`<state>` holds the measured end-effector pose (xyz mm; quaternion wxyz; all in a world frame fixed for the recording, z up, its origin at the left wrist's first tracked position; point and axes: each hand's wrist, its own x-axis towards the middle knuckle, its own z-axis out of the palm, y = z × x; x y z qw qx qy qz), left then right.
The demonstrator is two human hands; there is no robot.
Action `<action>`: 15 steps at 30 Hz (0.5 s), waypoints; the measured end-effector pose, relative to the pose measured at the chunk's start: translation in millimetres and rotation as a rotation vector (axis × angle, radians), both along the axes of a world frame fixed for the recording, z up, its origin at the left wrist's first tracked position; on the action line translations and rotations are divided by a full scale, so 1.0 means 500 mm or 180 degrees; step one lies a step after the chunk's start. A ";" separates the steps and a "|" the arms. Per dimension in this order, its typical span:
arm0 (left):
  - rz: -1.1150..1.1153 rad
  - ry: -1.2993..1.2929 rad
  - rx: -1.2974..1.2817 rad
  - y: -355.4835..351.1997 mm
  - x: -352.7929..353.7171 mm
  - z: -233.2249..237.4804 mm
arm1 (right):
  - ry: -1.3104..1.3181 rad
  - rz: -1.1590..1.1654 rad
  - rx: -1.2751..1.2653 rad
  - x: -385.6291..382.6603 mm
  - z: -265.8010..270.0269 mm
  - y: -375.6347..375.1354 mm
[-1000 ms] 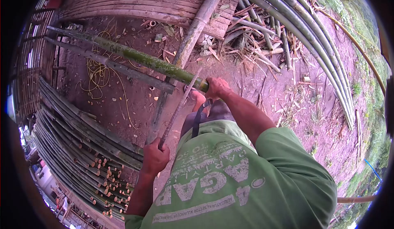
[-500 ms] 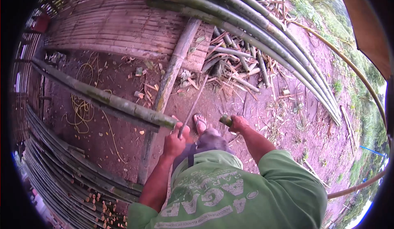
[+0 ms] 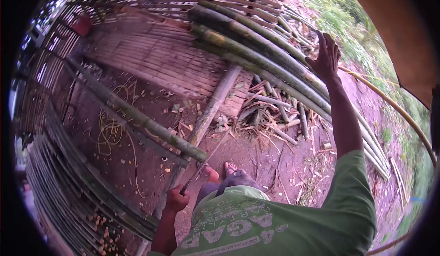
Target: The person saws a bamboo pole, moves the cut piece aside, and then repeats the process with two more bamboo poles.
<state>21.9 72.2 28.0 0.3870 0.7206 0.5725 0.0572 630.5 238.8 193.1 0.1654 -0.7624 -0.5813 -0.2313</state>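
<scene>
My left hand (image 3: 178, 198) is closed round the dark handle of a long thin blade (image 3: 214, 151), low in the view left of my shirt. The blade slants up and right, past the cut end of a green bamboo pole (image 3: 160, 130). That pole rests across a thicker bamboo support (image 3: 214, 104). My right hand (image 3: 326, 56) is raised at the upper right, fingers spread and nothing in it. In the view it overlaps the edge of the long bamboo poles (image 3: 261, 49).
A slatted bamboo platform (image 3: 156, 54) stands at upper left, with split offcuts (image 3: 279, 114) beside it. Many thin poles (image 3: 68, 187) lie at lower left. Yellow cord (image 3: 110, 134) lies on the ground. My feet are below the cut end.
My right hand has risen up and right and opened; the short bamboo piece is no longer in it. My left hand has moved down and left with the blade. The view has shifted.
</scene>
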 end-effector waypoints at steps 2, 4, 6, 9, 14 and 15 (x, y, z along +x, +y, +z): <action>0.0506 -0.0097 0.0161 -0.046 -0.025 0.029 | 0.0927 0.0900 0.0178 -0.143 -0.080 0.070; 0.0900 -0.0010 0.0376 -0.092 -0.033 0.065 | 0.2420 0.1844 -0.0274 -0.297 -0.259 0.077; 0.1559 0.0147 0.0333 -0.159 -0.042 0.099 | 0.3238 0.1497 -0.2564 -0.474 -0.420 0.020; 0.2552 0.0272 0.0224 -0.256 -0.037 0.129 | 0.3104 0.1883 -0.3355 -0.676 -0.587 -0.106; 0.4103 -0.0218 0.0038 -0.388 -0.021 0.120 | 0.2683 0.1175 -0.3308 -0.723 -0.612 -0.098; 0.4357 -0.0454 0.0059 -0.403 -0.019 0.113 | 0.2515 0.1337 -0.3318 -0.713 -0.631 -0.089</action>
